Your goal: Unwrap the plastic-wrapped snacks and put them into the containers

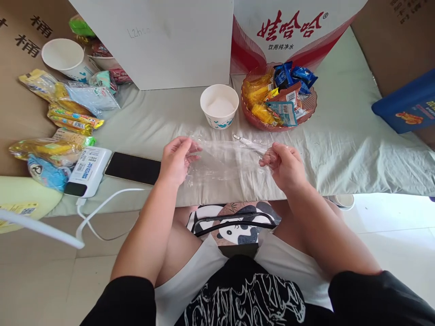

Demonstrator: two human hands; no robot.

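Observation:
Between my two hands a clear plastic bag (226, 160) is stretched out above the cloth. My left hand (176, 160) pinches its left end, fingers closed on the film. At the opposite end, my right hand (287, 165) grips the plastic between thumb and curled fingers. A small white-handled tool (242, 139), its exact kind unclear, lies behind the bag and is partly seen through it. Just beyond stands a white paper cup (219, 118) with a blue-green print. Right of the cup is a pink ribbed bowl (249, 118) holding several wrapped snacks.
A black phone (132, 168) and a white power bank (89, 170) with a white cable (112, 195) lie at left. Wrapped snacks (73, 117) and another paper cup (66, 59) are behind them. Large boxes (183, 40) line the back; a blue package (408, 106) stands at right.

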